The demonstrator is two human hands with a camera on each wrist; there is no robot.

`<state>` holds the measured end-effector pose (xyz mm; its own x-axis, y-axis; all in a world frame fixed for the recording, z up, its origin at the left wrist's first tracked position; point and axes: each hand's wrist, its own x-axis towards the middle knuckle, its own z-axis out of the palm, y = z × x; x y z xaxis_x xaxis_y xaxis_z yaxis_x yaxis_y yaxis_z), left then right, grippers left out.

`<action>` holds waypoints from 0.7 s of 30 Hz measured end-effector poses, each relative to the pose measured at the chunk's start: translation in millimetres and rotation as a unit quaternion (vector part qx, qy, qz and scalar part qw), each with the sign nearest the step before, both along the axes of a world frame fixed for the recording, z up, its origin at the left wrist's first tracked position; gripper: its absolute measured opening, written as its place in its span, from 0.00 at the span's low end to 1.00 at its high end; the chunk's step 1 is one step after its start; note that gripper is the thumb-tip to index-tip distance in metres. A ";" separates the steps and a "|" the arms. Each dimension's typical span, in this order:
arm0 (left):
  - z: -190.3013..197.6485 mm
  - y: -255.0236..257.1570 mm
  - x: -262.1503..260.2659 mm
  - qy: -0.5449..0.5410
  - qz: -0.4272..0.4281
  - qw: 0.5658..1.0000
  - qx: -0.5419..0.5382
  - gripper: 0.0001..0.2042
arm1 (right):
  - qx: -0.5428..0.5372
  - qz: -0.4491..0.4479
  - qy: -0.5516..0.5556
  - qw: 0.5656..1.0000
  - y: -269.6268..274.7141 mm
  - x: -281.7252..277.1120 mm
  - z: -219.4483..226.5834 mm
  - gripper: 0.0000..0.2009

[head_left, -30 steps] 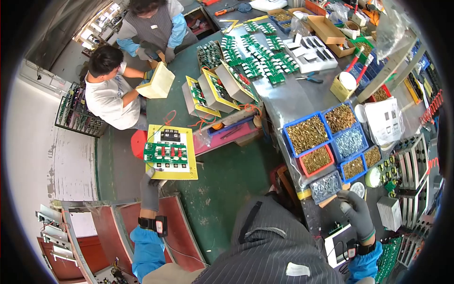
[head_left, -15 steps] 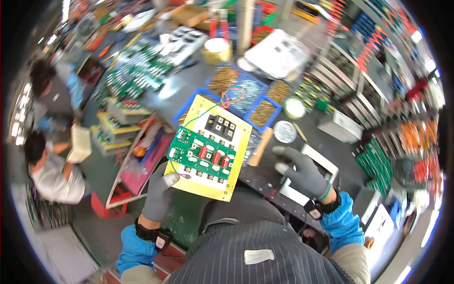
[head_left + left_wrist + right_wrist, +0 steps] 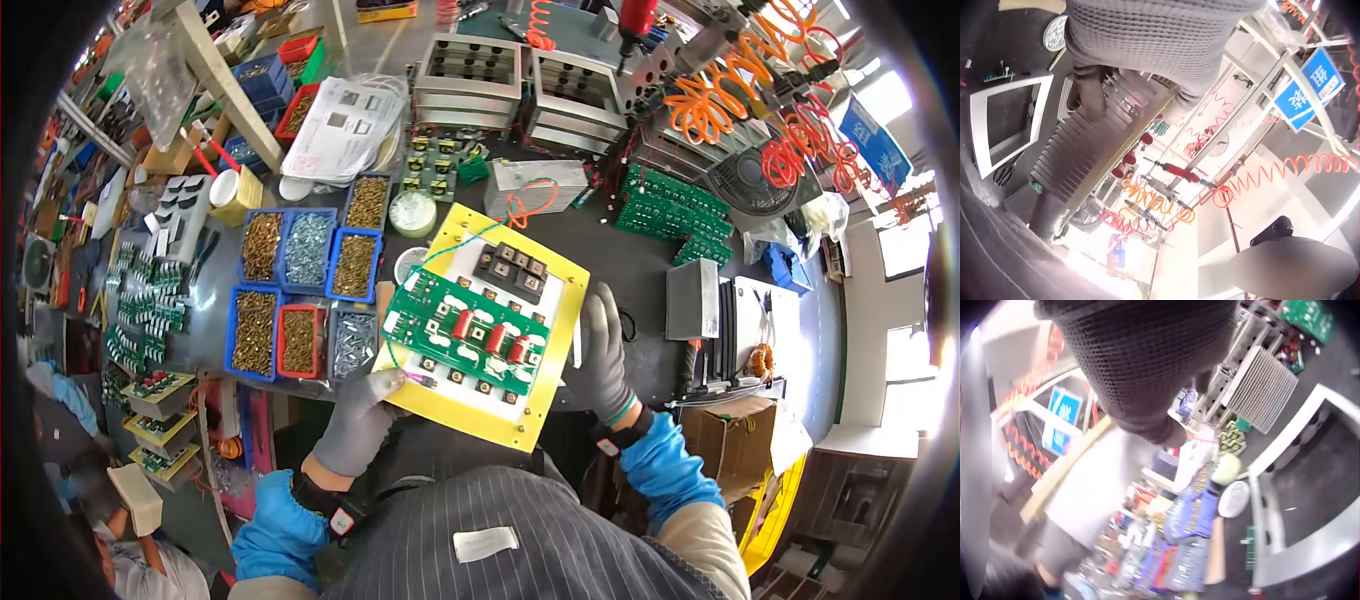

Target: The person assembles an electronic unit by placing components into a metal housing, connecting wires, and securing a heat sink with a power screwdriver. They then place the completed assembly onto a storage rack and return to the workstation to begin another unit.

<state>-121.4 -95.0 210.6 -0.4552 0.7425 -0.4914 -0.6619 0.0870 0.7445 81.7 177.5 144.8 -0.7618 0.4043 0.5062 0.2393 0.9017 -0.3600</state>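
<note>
A yellow-edged plate (image 3: 560, 350) carries a green circuit board (image 3: 415, 308) with red parts and a black module (image 3: 510, 268); finned metal (image 3: 1075, 156) shows on its underside in the left wrist view. The gloved left hand (image 3: 355, 425) grips the plate's lower left corner, thumb on top, other fingers underneath. Beside the plate's right edge is the right hand (image 3: 604, 360), its fingers straight and pointing away from the body; whether it touches the edge is not clear. The right wrist view shows the right hand (image 3: 1141, 369) close up, near the plate's yellow edge (image 3: 1063, 475).
Blue and red bins (image 3: 232, 335) of small hardware stand left on the bench. Behind the plate are a round tub (image 3: 412, 213) and a metal block (image 3: 536, 187). Green boards (image 3: 660, 215), a fan (image 3: 750, 182) and coiled orange hoses (image 3: 700, 110) are at the right.
The view has swung right, from the aisle and two people to the bench. The left hand has carried the plate along, and the right hand has come from apart to beside its right edge.
</note>
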 end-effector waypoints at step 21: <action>-8.5 46.5 32.3 -0.266 -0.224 0.932 -0.104 0.35 | 0.006 0.074 -0.018 0.997 -12.8 93.5 16.6 0.27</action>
<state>-89.1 -48.5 202.2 0.2270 0.6633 -0.7131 -0.7953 0.5488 0.2573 175.1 164.6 161.3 -0.8305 0.2796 0.4818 0.1153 0.9325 -0.3423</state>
